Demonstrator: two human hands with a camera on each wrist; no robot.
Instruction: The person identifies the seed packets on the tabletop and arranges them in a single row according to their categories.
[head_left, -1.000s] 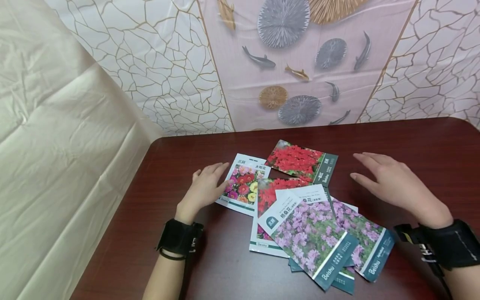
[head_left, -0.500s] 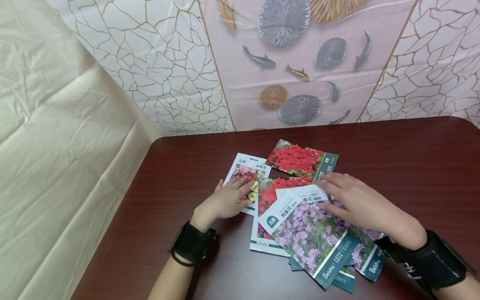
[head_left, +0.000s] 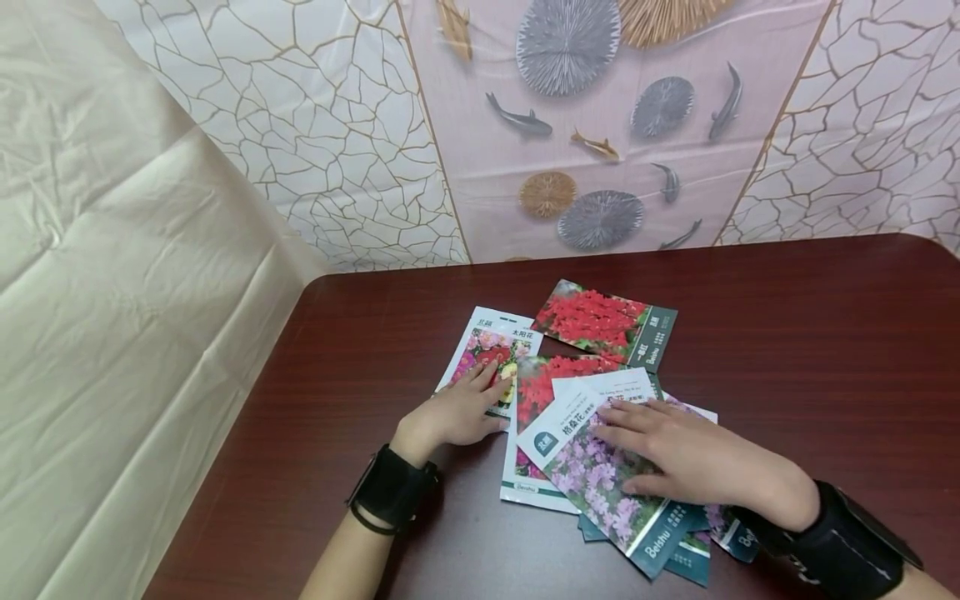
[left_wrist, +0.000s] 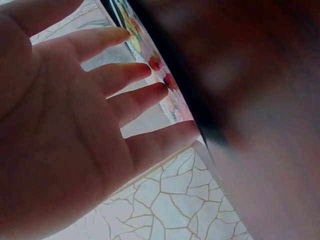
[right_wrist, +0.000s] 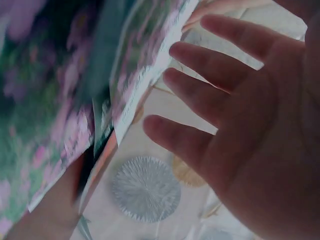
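Note:
Several flower seed packets lie in a loose overlapping heap. In the head view, my left hand [head_left: 457, 412] lies with spread fingers over a white packet with mixed flowers [head_left: 487, 337]; the left wrist view has the fingertips at that packet [left_wrist: 155, 62]. My right hand [head_left: 678, 446] is spread over the top purple-flower packet [head_left: 592, 475]. In the right wrist view its fingers are straight and uncurled beside the purple-flower packets [right_wrist: 50, 125]; whether they touch, I cannot tell. A red-flower packet [head_left: 592, 321] lies at the back; another red-flower packet [head_left: 535, 387] is partly covered.
The dark reddish-brown table [head_left: 795, 333] extends around the heap. A patterned cloth [head_left: 600, 167] hangs behind its far edge, and a plain pale cloth [head_left: 150, 292] hangs on the left. Black bands [head_left: 393, 487] are strapped on both wrists.
My left hand has moved right, onto the white mixed-flower packet. My right hand has come left and nearer, from beside the heap to over the top purple-flower packet. The packets look largely unmoved.

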